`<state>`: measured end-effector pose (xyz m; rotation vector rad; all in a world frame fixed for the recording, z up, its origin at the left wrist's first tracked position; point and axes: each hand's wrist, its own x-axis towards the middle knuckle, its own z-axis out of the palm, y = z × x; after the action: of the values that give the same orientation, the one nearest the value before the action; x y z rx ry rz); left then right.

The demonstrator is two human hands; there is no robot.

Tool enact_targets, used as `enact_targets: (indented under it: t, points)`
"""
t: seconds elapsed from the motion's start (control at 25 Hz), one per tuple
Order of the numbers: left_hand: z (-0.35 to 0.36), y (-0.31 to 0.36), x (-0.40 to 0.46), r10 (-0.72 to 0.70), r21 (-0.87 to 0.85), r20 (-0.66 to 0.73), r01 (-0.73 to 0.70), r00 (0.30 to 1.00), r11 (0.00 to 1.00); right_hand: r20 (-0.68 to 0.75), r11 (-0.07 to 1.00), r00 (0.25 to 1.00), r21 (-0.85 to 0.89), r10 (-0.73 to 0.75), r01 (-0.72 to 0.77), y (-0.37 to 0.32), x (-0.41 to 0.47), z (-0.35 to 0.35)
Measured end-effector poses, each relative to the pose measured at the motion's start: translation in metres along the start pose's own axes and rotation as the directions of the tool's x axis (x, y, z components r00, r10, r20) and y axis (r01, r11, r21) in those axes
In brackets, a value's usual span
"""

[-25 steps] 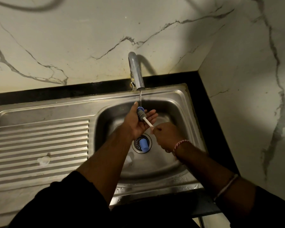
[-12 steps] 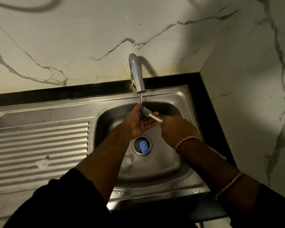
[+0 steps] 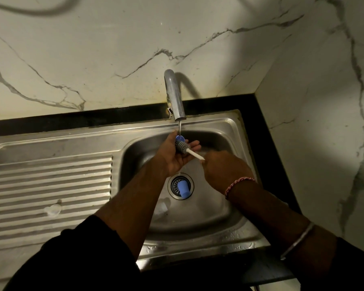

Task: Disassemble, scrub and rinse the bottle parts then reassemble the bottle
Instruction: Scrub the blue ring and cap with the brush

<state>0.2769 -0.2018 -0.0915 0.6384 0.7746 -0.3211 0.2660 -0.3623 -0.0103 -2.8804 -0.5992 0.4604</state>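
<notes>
My left hand is cupped under the running tap and holds a small blue bottle part at its fingertips. My right hand grips the white handle of a small bottle brush. The brush's grey bristle head lies against the blue part in my left palm. A blue cap lies on the drain strainer at the bottom of the steel sink. A clear part, hard to make out, lies in the basin below my left forearm.
A ribbed steel drainboard stretches to the left of the basin, with a small clear round item on it. A black counter strip runs behind the sink. Marble walls stand at the back and right.
Both hands have shifted slightly under the tap, and the brush handle has swung from steep to pointing more to the right. The blue cap on the drain has not moved.
</notes>
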Motion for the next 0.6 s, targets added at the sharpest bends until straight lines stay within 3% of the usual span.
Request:
enact_targets:
  t: [0.12,0.24,0.36,0.44,0.48,0.52,0.56,0.6]
  points:
    - [-0.002,-0.005,-0.002,-0.008,0.067,0.008,0.008,1.0,0.998,-0.027,0.997,0.997,-0.02,0.072,-0.073,0.008,0.005,-0.005]
    - [-0.003,-0.008,-0.003,-0.026,0.066,-0.005,0.026,1.0,0.997,-0.017,0.995,0.999,-0.089,-0.042,0.04,-0.001,-0.004,-0.002]
    - [-0.011,-0.011,-0.003,-0.013,0.065,-0.019,0.014,1.0,0.998,0.003,0.997,1.0,-0.077,-0.02,0.02,0.003,-0.003,-0.003]
    - [-0.01,-0.019,-0.006,-0.025,0.03,0.027,0.025,0.999,0.999,0.138,0.982,0.983,0.132,0.119,-0.137,0.0,0.001,0.0]
    - [-0.009,-0.023,-0.009,-0.028,-0.011,0.062,0.029,0.998,1.0,0.288,0.895,0.936,0.336,0.2,-0.295,-0.001,0.004,0.002]
    - [-0.007,-0.028,-0.012,-0.022,-0.063,0.095,0.028,0.995,0.998,0.462,0.684,0.852,0.54,0.248,-0.491,-0.002,0.007,0.003]
    - [-0.006,-0.031,-0.014,-0.007,-0.108,0.108,0.018,0.994,0.994,0.637,0.379,0.741,0.645,0.214,-0.664,-0.006,0.006,0.001]
    - [-0.007,-0.032,-0.015,0.003,-0.122,0.108,0.01,0.994,0.993,0.714,0.198,0.684,0.656,0.153,-0.729,-0.008,0.004,-0.001]
